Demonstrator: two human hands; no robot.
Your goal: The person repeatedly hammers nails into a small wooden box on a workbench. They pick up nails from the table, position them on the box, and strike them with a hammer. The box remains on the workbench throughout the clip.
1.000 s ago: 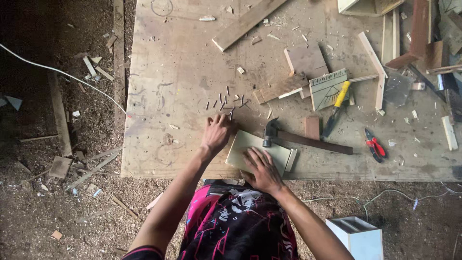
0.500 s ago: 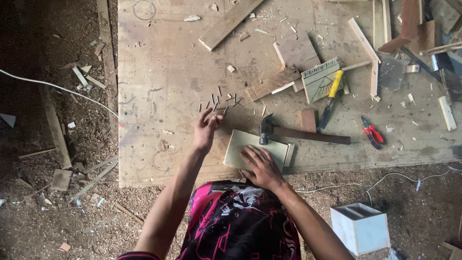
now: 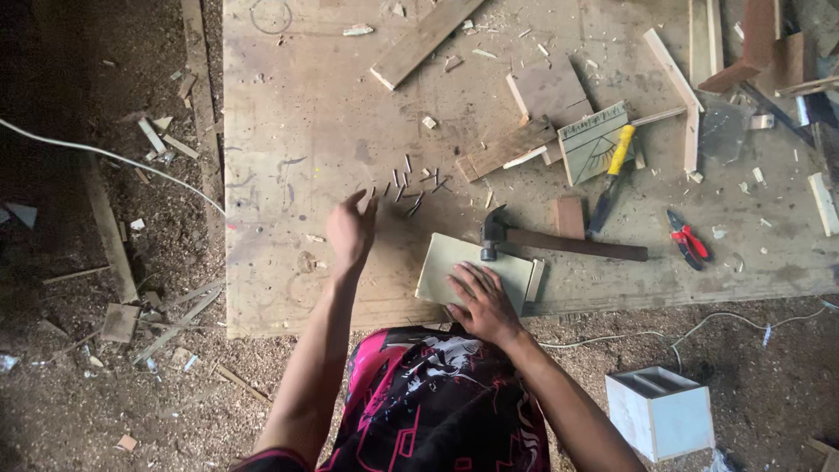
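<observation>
My left hand reaches forward over the plywood board, its fingertips at the near-left edge of several small nails scattered on the wood. I cannot see anything held in it. My right hand lies flat, fingers spread, on a pale square wooden panel near the board's front edge. A hammer with a brown handle lies just beyond that panel, its head touching the panel's far edge.
A yellow-handled tool, red pliers, a small painted panel, wood blocks and strips lie at the right. A plank sits at the back. A white box stands on the sawdust floor; a white cable crosses at left.
My left hand has moved from beside the panel forward to the nails. My right hand has stayed pressed on the pale panel. The view has shifted a little.
</observation>
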